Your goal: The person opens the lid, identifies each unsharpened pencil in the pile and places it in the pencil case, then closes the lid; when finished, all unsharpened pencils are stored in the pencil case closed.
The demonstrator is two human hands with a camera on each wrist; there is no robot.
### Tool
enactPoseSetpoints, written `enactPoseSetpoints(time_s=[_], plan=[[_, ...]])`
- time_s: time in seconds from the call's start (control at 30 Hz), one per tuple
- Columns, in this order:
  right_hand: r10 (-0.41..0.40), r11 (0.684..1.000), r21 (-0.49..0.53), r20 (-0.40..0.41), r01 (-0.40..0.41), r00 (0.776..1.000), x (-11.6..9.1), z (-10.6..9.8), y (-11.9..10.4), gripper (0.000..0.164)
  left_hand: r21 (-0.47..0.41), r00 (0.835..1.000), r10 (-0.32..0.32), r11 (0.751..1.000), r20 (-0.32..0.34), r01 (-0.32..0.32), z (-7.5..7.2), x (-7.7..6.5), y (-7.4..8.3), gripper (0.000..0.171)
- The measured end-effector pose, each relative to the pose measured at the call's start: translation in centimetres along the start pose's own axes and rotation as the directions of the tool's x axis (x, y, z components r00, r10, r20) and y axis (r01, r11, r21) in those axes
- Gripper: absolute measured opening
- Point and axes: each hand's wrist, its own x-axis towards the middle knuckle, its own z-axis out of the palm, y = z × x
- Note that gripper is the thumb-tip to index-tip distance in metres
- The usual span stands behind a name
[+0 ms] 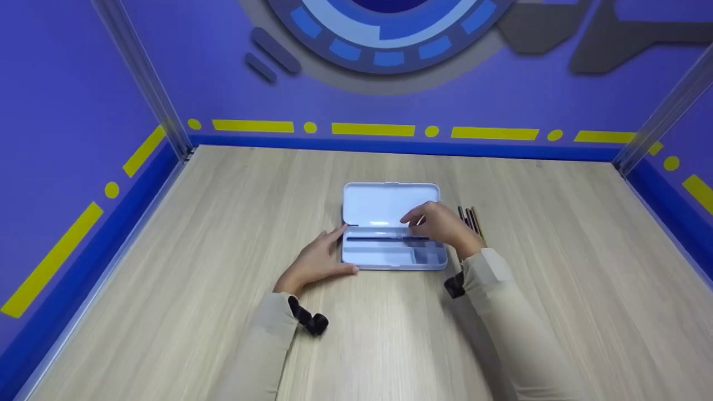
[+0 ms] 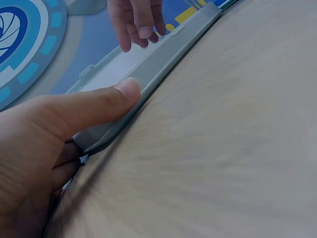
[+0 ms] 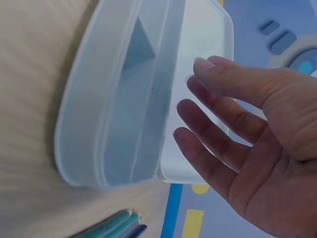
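Note:
A pale plastic pencil case lies on the table with its lid swung back. Inside the long rear compartment is one dark, thin pencil. My left hand holds the case's left end, its thumb along the front wall and its fingers round the far side; the left wrist view shows the thumb on that wall. Over the right part of the case hovers my right hand. Its fingers are loosely bent, with nothing held between them, apart from the case in the right wrist view.
Several pencils lie on the table just right of the case, partly hidden behind the right hand and wrist. Blue panels with yellow marks border the wooden table at the back and sides.

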Motion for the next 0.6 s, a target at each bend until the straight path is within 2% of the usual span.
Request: enactPoseSetpoints(time_s=[0.27, 0.6], plan=[[0.059, 0.998, -0.011, -0.018, -0.06, 0.998, -1.2, -0.9, 0.7, 0.028, -0.016, 1.0, -0.002, 1.0, 0.001, 0.002, 0.0, -0.2, 0.0, 0.102], [0.088, 0.996, -0.009, -0.05, -0.089, 0.995, -2.7, -2.4, 3.1, 0.03, -0.012, 1.0, 0.017, 1.0, 0.002, -0.017, -0.1, -0.1, 0.1, 0.102]])
